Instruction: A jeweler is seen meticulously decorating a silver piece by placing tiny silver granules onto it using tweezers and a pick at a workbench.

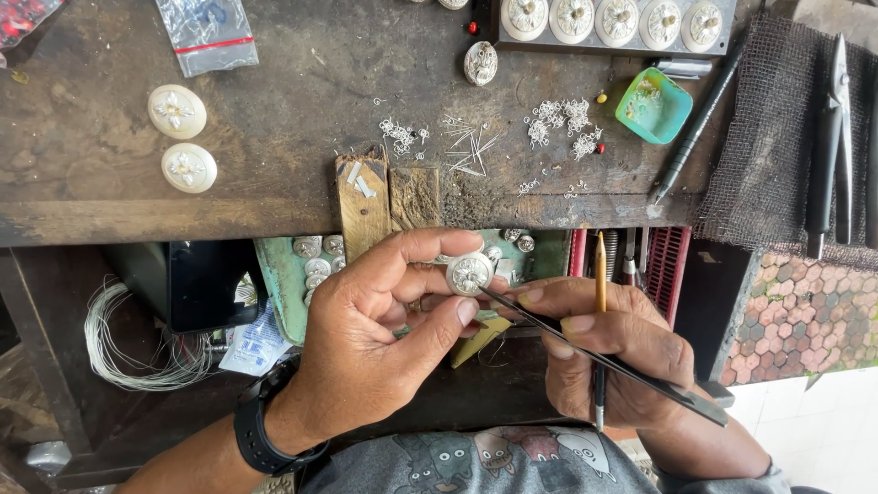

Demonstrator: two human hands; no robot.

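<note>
My left hand (384,320) pinches a small round silver filigree piece (469,273) between thumb and fingers, just below the wooden bench pegs (389,197). My right hand (608,352) grips long dark tweezers (622,361), whose tip points toward the silver piece. A yellow pencil (600,274) is also tucked between the fingers of the right hand. A black watch (261,430) is on my left wrist.
The worn wooden bench (274,137) carries two white round discs (181,137), heaps of tiny silver wire bits (558,123), a teal dish (653,106), a row of round ornaments (617,18) and a dark pen-like tool (700,114). Pliers (830,137) lie on mesh at right. Wire coils (137,343) hang lower left.
</note>
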